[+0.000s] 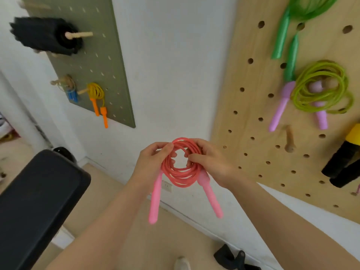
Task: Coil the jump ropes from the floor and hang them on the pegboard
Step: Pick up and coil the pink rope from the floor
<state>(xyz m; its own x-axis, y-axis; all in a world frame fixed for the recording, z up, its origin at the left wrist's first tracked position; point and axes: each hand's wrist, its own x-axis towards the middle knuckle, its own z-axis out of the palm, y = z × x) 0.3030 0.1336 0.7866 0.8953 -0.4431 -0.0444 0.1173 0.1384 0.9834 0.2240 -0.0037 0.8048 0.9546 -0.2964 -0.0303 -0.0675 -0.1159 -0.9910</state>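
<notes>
Holding the pink rope [182, 168] coiled in both hands, chest-high, in front of the white wall between the two boards. My left hand [153, 162] pinches the coil's left side, fingers curled round the strands; right hand [208, 162] grips the right side the same way. Two pink handles [155, 199] dangle below the coil.

Step in hand, I judge: coil done, hang it next. To do it well I'd keep the loops bunched so none slip, open the coil's centre, and thread it over the free wooden peg [289, 140] on the tan pegboard [243, 106], handles hanging down.

Counts: one rope in hand. Tan pegboard holds two hung ropes: a green one [288, 36] and a yellow-green one [323, 88] with lilac handles, plus black-and-yellow gear at the right edge, unclear what. Green pegboard [109, 61] holds one yellow rope [96, 92] with orange handles, a blue item beside it, unclear. Black strap-like thing [231, 257] on the floor; cannot tell if it's a rope.
</notes>
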